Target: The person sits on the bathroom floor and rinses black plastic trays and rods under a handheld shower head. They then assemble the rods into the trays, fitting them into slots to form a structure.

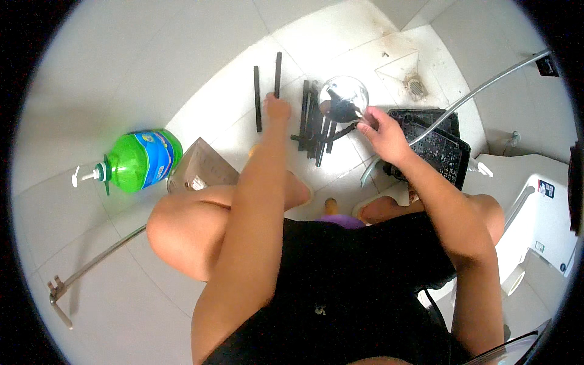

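On the white tiled floor (182, 67), seen from above, a person squats with both bare arms stretched forward over the knees. Left hand (277, 108): the fingers are curled closed at the lower end of a long black bar (278, 73), which lies nearly upright in the picture; a second black bar (257, 97) lies just beside it to the left, parallel and apart from the hand. Right hand (382, 135): the fingers are pinched at the right rim of a shiny metal shower head (344, 97), a round, mirror-bright disc facing up; how far the fingers wrap behind the rim cannot be told. The shower head sits over a pile of further black bars (313, 125), stacked roughly side by side between the two hands. A metal hose (486, 88) runs from near the right hand toward the upper right rim. Just right of that hand lie dark perforated panels (444, 146), one overlapping another. A floor drain (417, 86) is set in the tiles beyond them. At far left, well apart from the hands, a green pump bottle with a blue label (141, 159) lies on its side, with a brown, translucent container (198, 167) beside it near the left knee. A white toilet (535, 201) stands at the right edge.
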The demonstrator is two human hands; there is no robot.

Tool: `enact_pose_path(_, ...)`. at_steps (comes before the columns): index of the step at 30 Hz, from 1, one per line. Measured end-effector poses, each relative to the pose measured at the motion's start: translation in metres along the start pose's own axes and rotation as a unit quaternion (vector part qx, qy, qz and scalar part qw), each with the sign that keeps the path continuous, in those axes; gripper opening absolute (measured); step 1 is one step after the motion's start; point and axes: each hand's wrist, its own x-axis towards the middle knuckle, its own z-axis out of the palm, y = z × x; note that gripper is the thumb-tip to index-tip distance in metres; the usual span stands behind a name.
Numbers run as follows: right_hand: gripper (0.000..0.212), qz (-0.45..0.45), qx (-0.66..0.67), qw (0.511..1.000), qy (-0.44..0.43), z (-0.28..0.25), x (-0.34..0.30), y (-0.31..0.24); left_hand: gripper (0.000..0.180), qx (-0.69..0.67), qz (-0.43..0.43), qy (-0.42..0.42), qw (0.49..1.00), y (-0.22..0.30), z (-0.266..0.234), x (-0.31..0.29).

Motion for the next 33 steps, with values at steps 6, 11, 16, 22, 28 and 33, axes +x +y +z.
enact_pose_path(6, 0.031, -0.003, 0.0, 1.0, 0.025, -0.004, 0.003, 0.009, 0.045, 0.174, 0.1, 0.036, 0.979, -0.009, -0.007, -0.033)
enact_pose_path(11, 0.03, -0.014, 0.013, 1.0, 0.011, 0.002, 0.001, 0.006, 0.049, 0.153, 0.024, -0.2, 0.967, 0.021, 0.008, -0.057)
enact_pose_path(16, 0.029, -0.007, -0.004, 1.0, -0.023, 0.003, -0.001, -0.011, 0.048, 0.153, 0.042, -0.196, 0.968, -0.004, 0.014, -0.034)
enact_pose_path(22, 0.03, -0.023, -0.023, 0.999, -0.012, 0.002, -0.003, -0.001, 0.045, 0.13, 0.021, -0.175, 0.976, 0.0, 0.003, -0.033)
enact_pose_path(28, 0.029, -0.091, 0.03, 0.994, -0.042, 0.007, -0.001, -0.02, 0.039, -0.272, -0.025, -0.011, 0.962, -0.009, 0.003, 0.003)
enact_pose_path(33, 0.027, -0.096, 0.059, 0.986, -0.122, 0.003, -0.008, -0.023, 0.025, -0.657, -0.223, -0.31, 0.651, 0.081, -0.007, -0.01)
